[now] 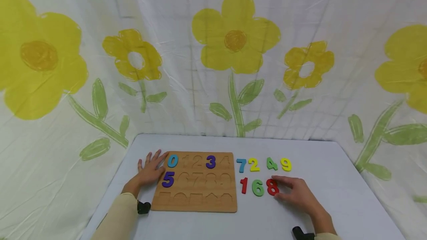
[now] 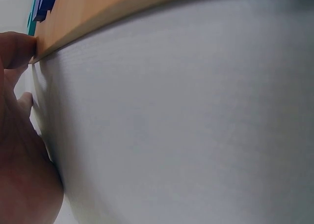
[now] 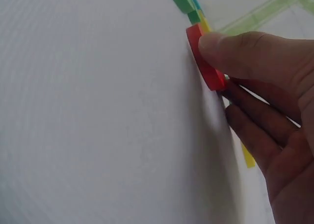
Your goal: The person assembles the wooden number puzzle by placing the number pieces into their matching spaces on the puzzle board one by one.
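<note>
Between the thumb and forefinger of the right hand (image 1: 298, 193) we see a red number 8 (image 3: 203, 60), pinched at its near and far edges, the fingers parted just its height. We judge it light, stiff, slightly slippery and hardly fragile, best taken by its outer rim. Left of that hand, beyond a green 6 (image 1: 255, 188), the left hand (image 1: 149, 172), fingers spread, touches a wooden board (image 1: 193, 206).
</note>
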`<action>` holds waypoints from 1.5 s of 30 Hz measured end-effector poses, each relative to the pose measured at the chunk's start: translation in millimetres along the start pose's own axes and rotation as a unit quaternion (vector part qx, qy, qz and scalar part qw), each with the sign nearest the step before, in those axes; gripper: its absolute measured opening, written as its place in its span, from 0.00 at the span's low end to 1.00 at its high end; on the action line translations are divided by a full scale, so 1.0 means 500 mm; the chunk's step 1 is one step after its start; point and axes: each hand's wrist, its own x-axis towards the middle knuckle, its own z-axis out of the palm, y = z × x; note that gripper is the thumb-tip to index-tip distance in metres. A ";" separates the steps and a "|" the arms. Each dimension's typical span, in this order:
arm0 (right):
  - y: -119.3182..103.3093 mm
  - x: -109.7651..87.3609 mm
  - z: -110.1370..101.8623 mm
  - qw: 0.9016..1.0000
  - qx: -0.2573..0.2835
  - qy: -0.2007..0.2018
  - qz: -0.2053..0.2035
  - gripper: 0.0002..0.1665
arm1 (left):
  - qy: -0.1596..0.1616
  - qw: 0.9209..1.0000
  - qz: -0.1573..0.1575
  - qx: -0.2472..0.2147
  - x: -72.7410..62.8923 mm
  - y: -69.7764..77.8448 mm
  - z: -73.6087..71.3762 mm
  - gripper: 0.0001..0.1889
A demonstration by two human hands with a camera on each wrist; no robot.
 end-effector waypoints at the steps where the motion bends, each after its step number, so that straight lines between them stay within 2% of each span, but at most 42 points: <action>1: -0.002 -0.001 0.001 1.000 -0.007 0.000 -0.007 0.35 | 0.002 1.000 0.001 -0.001 -0.001 0.002 -0.001 0.35; 7: -0.004 -0.005 0.008 0.999 -0.027 0.012 -0.018 0.33 | 0.005 1.000 0.006 -0.001 -0.004 0.002 -0.004 0.35; 13: -0.003 -0.010 0.012 0.999 -0.025 0.028 -0.009 0.32 | 0.006 1.000 0.010 -0.013 -0.007 0.006 -0.006 0.34; 17: -0.009 -0.019 0.008 0.999 -0.009 0.033 0.002 0.32 | -0.001 1.000 0.000 -0.013 -0.011 0.013 -0.007 0.34; 21: -0.028 -0.031 -0.001 0.999 0.009 0.041 0.012 0.33 | -0.004 1.000 -0.009 -0.002 -0.009 0.012 -0.004 0.35; 26: -0.068 -0.046 -0.011 0.998 0.022 0.051 0.007 0.35 | 0.002 1.000 -0.005 0.007 0.001 -0.004 0.003 0.35; 30: -0.105 -0.054 -0.013 0.997 0.017 0.070 -0.018 0.34 | 0.002 1.000 -0.006 0.008 0.001 0.000 0.000 0.35; 35: -0.148 -0.050 -0.006 0.993 0.014 0.098 -0.060 0.33 | -0.015 1.000 -0.018 0.000 -0.013 0.028 -0.020 0.35; 42: -0.205 -0.026 0.012 0.989 0.011 0.107 -0.102 0.31 | -0.002 1.000 -0.001 -0.017 -0.016 0.028 -0.019 0.35; 45: -0.224 -0.013 0.021 0.988 0.020 0.106 -0.112 0.31 | -0.002 1.000 -0.004 -0.016 -0.015 0.027 -0.016 0.35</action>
